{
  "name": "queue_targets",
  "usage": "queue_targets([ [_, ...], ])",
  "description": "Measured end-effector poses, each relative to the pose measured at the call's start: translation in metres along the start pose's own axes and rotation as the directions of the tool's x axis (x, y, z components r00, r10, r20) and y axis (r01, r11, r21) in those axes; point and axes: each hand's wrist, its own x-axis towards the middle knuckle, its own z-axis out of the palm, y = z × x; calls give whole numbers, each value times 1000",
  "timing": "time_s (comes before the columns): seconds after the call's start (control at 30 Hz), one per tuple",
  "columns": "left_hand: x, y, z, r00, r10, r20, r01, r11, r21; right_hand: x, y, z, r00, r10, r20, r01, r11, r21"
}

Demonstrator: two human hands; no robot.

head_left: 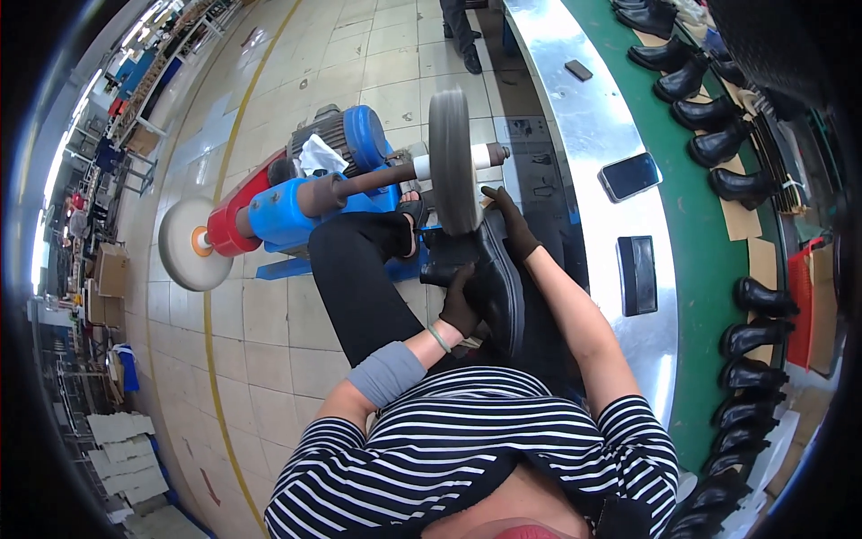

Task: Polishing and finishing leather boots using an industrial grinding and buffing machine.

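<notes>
The left hand (461, 304), in a dark brown glove, is closed round a black boot (505, 292), with its fingers against the near part of it. The right hand (512, 223), gloved alike, grips the boot's far end from the right side, though some of its fingers are hidden. The boot lies between the two hands, above the person's lap, its sole edge running along the right.

Just ahead of the grip stands a grey wheel (454, 162) — its lower edge right up against the boot, though contact between them is hard to tell. From the wheel a brown shaft (382, 180) runs left to a blue and red machine (274, 216), with a white wheel (184, 242) at its far end, well left of the grip. A white cloth (321, 157) lies beside the motor (364, 139), ahead and left of the hands.

To the right of the grip is a metal bench (651, 359) carrying a black case (638, 274), a phone (630, 176) and, farther ahead, a smaller dark phone (579, 69). Beyond it, on a green belt (642, 99) — more black boots (723, 139) in a row.
</notes>
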Motion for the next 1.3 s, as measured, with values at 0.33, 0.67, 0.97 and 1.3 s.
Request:
queue_targets([
  [0.33, -20, 2, 41, 995, -50, -87, 59, 993, 102, -43, -4, -19, 975, -207, -79, 208, 978, 3],
  [0.67, 2, 19, 56, 982, -187, 7, 186, 980, 72, -48, -22, -27, 963, -106, -248, 110, 994, 2],
  [0.97, 26, -27, 27, 995, -65, 72, 60, 996, 69, -92, -78, -33, 956, -88, -279, 30, 978, -206],
  [1.3, 69, 9, 31, 970, 121, 209, -166, 963, 213, -113, -119, 52, 902, -430, -32, 177, 436, -882],
])
